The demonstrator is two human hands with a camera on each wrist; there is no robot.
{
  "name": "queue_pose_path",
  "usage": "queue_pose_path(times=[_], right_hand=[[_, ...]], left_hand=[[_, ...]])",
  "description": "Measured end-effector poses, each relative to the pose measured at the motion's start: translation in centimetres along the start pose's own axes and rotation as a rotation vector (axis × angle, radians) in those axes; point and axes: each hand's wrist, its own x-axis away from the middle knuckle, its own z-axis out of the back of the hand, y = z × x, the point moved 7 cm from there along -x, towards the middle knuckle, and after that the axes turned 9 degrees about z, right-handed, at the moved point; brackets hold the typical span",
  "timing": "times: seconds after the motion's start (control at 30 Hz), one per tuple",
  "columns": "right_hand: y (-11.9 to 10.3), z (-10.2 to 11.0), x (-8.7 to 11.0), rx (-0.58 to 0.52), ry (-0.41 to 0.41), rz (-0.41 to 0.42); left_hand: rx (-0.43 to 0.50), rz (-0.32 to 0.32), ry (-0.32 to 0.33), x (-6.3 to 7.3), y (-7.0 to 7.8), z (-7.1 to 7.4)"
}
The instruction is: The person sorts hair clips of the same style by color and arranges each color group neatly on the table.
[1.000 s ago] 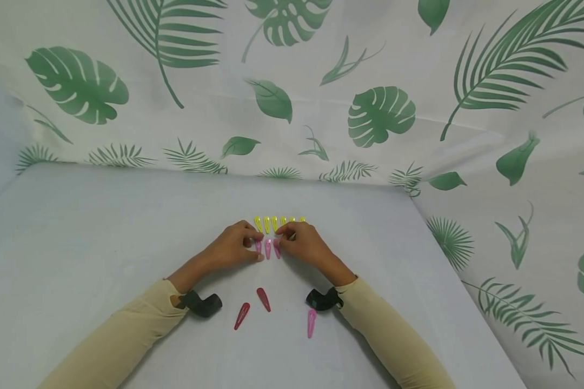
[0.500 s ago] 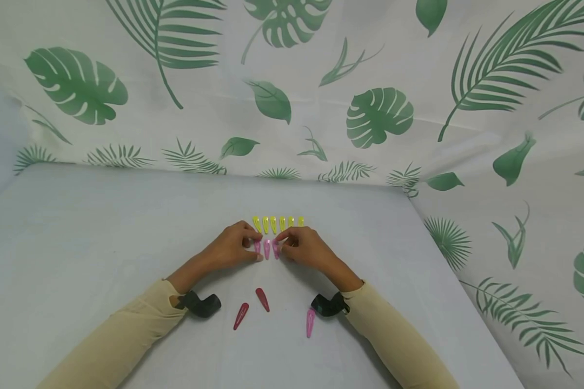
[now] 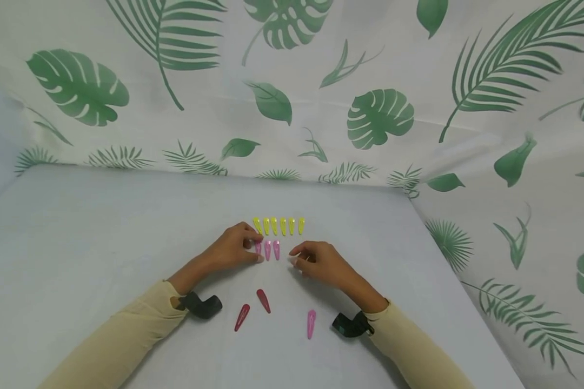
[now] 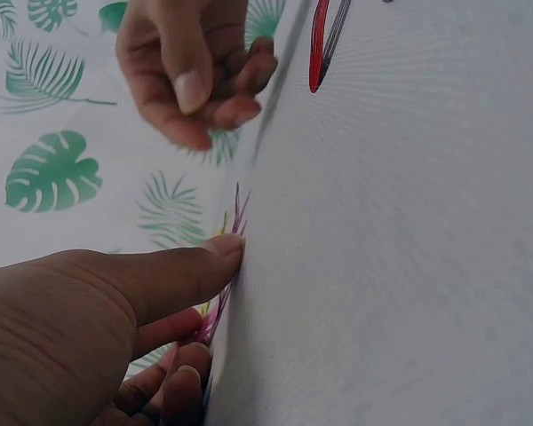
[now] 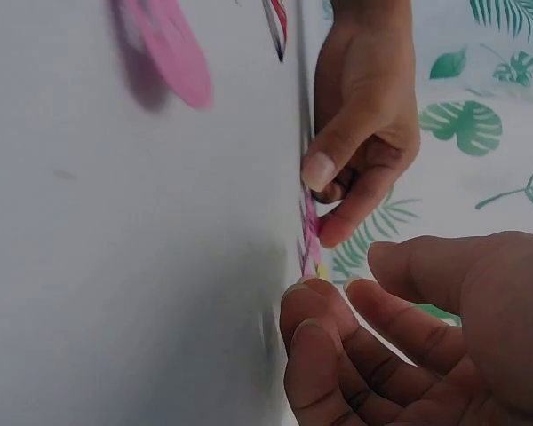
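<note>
Three pink snap hair clips stand side by side in a short row in the head view. My left hand [image 3: 230, 247] holds the leftmost pink hair clip [image 3: 258, 247] between thumb and forefinger, one at each end. Beside it lie the middle pink clip [image 3: 267, 250] and the right pink clip [image 3: 277, 250]. My right hand [image 3: 321, 262] hovers just right of the row, fingers loosely bent with nothing between them. In the right wrist view, its fingertips [image 5: 313, 342] are apart from the thumb.
A row of several yellow hair clips [image 3: 274, 226] lies just beyond the pink row. Nearer the body are two red hair clips [image 3: 241, 317] and a loose pink clip [image 3: 311, 324] on the white table [image 3: 141, 232]. A leaf-printed cloth [image 3: 292, 108] hangs behind.
My right hand has let go of the right pink clip, now straighter in the row, and drawn back to the right. My left hand has stayed at the leftmost clip.
</note>
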Motion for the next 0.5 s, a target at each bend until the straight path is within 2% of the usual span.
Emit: queue_pose_path(times=[0.17, 0.3, 0.5], right_hand=[[0.3, 0.6, 2.4, -0.046, 0.008, 0.002], [0.5, 1.1, 4.1, -0.073, 0.022, -0.003], [0.2, 0.8, 6.6, -0.118, -0.026, 0.000]], left_hand=[[0.000, 0.014, 0.005, 0.0, 0.1, -0.1], [0.001, -0.010, 0.004, 0.0, 0.2, -0.2], [0.001, -0.026, 0.010, 0.1, 0.2, -0.1]])
